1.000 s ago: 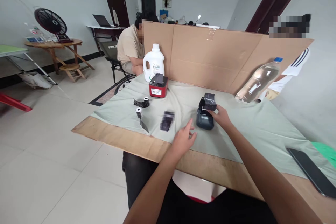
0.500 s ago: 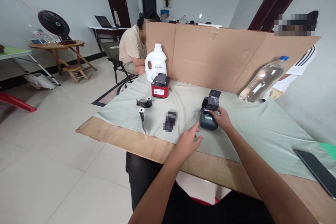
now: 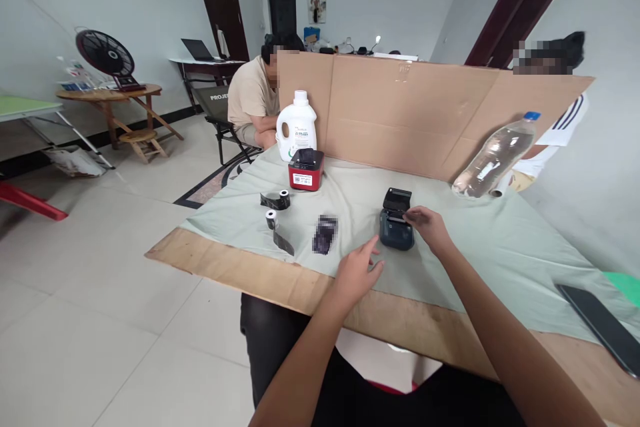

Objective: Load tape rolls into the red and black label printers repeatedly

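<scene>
A dark blue-black portable label printer (image 3: 397, 232) sits on the cloth with its lid (image 3: 397, 199) raised. At the printer's right edge is my right hand (image 3: 431, 225), fingers drawn together and partly blurred; whatever lies between them is too indistinct to name. My left hand (image 3: 357, 271) hovers or rests just left of the printer, its fingers apart and holding nothing. Left of that hand lies a dark, pixelated flat object (image 3: 325, 235). Farther left are two rolls of dark printed paper, a near one (image 3: 271, 218) and a far one (image 3: 284, 198), each with a strip trailing out.
A red box-shaped printer (image 3: 306, 177) stands before a white jug (image 3: 297, 125). A cardboard screen (image 3: 400, 117) crosses the back, with a clear bottle (image 3: 493, 157) leaning by it. A phone (image 3: 597, 327) lies at right. One person sits behind left, another behind right.
The dark paper strip that stood above the printer no longer shows there, leaving its lid in full view. The near roll's strip has swung rightward. My left hand stays nearly still.
</scene>
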Motion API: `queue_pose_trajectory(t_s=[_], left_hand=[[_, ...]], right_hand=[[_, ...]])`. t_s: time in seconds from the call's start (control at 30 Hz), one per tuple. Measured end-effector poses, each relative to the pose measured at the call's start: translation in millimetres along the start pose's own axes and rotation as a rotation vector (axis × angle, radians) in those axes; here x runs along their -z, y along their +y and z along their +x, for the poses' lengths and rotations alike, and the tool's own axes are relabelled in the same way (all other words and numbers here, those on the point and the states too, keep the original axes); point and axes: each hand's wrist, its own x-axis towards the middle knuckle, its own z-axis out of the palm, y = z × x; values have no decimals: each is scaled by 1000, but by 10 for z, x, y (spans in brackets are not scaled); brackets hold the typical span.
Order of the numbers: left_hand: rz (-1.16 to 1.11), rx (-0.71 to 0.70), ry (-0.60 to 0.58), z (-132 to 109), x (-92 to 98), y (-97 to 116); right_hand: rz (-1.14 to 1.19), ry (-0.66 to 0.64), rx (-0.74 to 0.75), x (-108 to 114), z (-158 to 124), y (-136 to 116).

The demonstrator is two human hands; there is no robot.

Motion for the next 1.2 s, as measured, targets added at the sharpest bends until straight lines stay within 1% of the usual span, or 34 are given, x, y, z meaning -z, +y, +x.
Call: queue_pose_trajectory(t_s=[0.13, 0.23, 0.33, 0.43, 0.5, 0.53, 0.6, 0.7, 0.77, 0.83, 0.9, 0.93, 1.0, 1.07, 1.2], left_hand=[[8, 4, 0, 2, -4, -2], [10, -1, -9, 4, -10, 5], [15, -5, -8, 1, -11, 16], [16, -5, -4, -8, -6, 26], [16, -8, -7, -14, -3, 31], [17, -10, -9, -14, -3, 34], [16, -10, -8, -3, -11, 42], [-23, 15, -13, 50, -47, 62], [-64, 65, -37, 106, -91, 72], [-83, 116, -74, 165, -149, 68], [-90, 150, -100, 217, -212, 45], [-99, 157, -104, 239, -242, 28], [-127, 161, -92, 275, -296, -6], [-159, 174, -77, 308, -340, -31], [-191, 198, -63, 370, -410, -25]], right_hand=[[-139, -121, 216, 121, -296, -24], [-196, -173, 251, 168, -483, 17], [-216, -191, 299, 209, -616, 43], [-267, -224, 375, 286, -702, 27], [-293, -223, 384, 345, -712, 10], [-300, -200, 369, 367, -692, 5], [-307, -108, 304, 385, -589, 10], [-315, 24, 178, 317, -258, 48], [-318, 36, 106, 218, 46, 76], [-316, 11, 62, 102, 349, 95], [-305, -17, 58, 8, 579, 104], [-297, -26, 65, -20, 650, 109], [-278, -46, 80, -27, 692, 121], [-259, -100, 120, 23, 614, 141], [-257, -343, 231, 172, 337, 177]])
